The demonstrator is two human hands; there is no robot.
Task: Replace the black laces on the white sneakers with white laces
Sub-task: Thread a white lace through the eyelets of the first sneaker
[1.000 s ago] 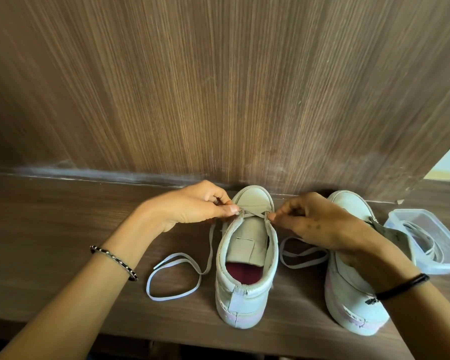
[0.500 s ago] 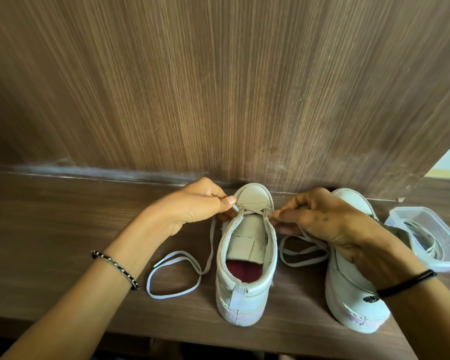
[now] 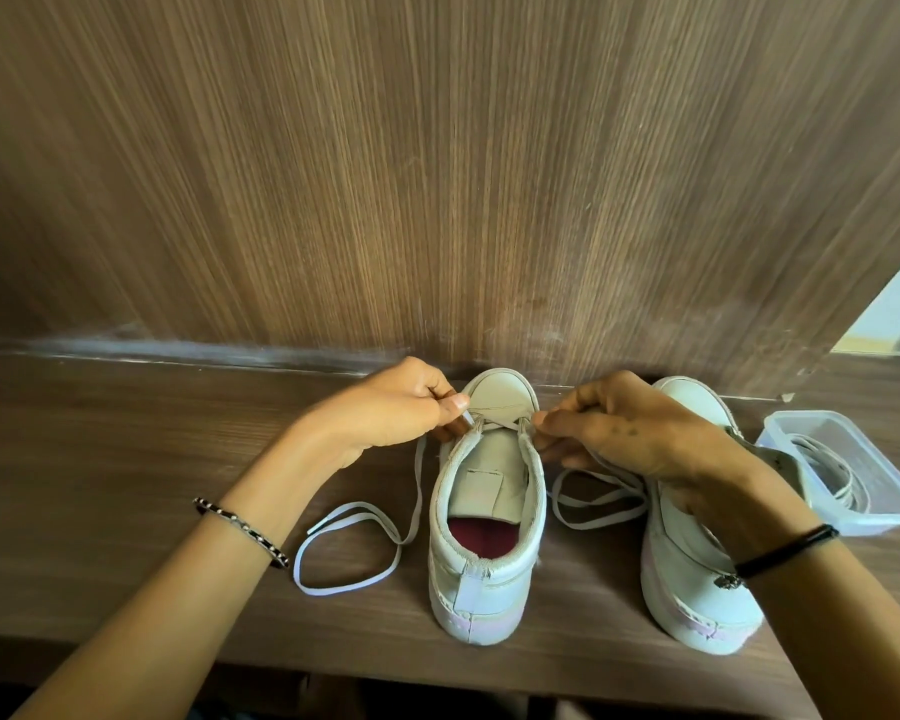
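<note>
One white lace (image 3: 500, 423) crosses over the sneaker (image 3: 481, 579).

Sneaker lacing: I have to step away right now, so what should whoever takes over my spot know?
Hands: left hand pinches the white lace at the front eyelet on one side, right hand pinches it at the opposite eyelet.
Things: middle sneaker stands on the wooden shelf, toe to the wall; second sneaker beside it, partly behind that hand; clear container further right holds another light lace.
Done: no black lace in view; the white lace crosses only at the front eyelets, ends trailing on both sides.
Left: thread the remaining eyelets; the second sneaker's lacing is hidden.
</note>
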